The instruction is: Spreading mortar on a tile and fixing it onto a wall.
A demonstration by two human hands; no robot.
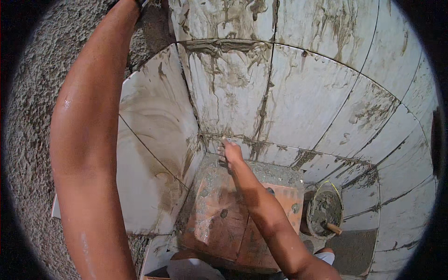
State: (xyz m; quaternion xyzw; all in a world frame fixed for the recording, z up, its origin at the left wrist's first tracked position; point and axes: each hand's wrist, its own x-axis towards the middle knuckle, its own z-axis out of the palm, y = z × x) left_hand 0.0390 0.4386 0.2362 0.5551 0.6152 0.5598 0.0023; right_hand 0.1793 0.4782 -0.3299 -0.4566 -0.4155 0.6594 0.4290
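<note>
My right arm reaches forward from the lower edge. At its end my right hand (229, 153) is at the foot of the back wall near the corner, beside a narrow strip of tile (238, 143) smeared with grey mortar. Its thumb points up and the fingers seem apart, with nothing visible in them. My left forearm (88, 135) rises along the left side, in front of the rough wall, up to the top edge. The left hand itself lies beyond the picture. Mortar streaks the large white wall tile (310, 93) on the right and the left wall tile (147, 172).
Below my right arm, reddish-brown slabs (217, 224) carry wet patches and mortar lumps. A bucket (325, 212) of grey mortar, with a yellow handle and a wooden tool handle (334, 228) sticking out, stands right of them. Rough grey render (35, 140) covers the far left wall.
</note>
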